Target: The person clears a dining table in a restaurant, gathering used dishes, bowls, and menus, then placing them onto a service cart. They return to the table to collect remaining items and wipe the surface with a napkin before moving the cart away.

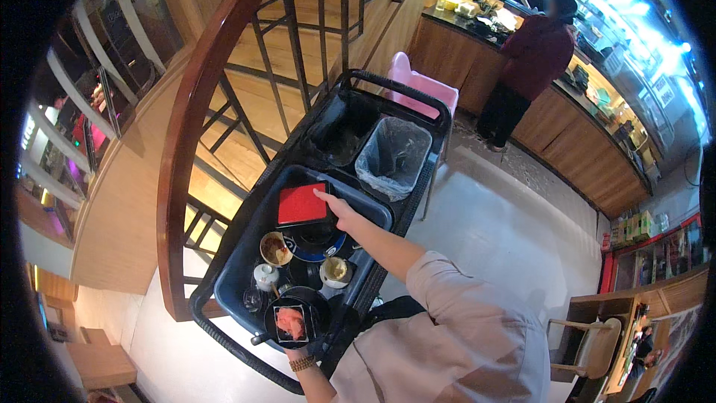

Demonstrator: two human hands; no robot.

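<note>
My right hand [341, 214] grips the near right edge of a square red-and-black box [302, 204], its thumb on top. The box rests among used tableware in a dark grey tub [224, 277]. Low in the view, my left hand [294, 352], with a beaded bracelet at the wrist, holds a small square dish [302, 337] with pink-orange food; its fingers are mostly hidden beneath. Dark round ware lies right behind that dish. Between my hands sit a food-stained bowl [276, 249], a white cup [265, 277], another stained bowl [337, 272] and a blue-patterned plate [332, 247].
The tub rides on a black cart [403, 216] with a plastic-lined bin [394, 157] at its far end. A curved wooden railing [173, 179] runs along the left. Behind the cart is a pink chair [423, 92]; a person [538, 52] stands at the counter.
</note>
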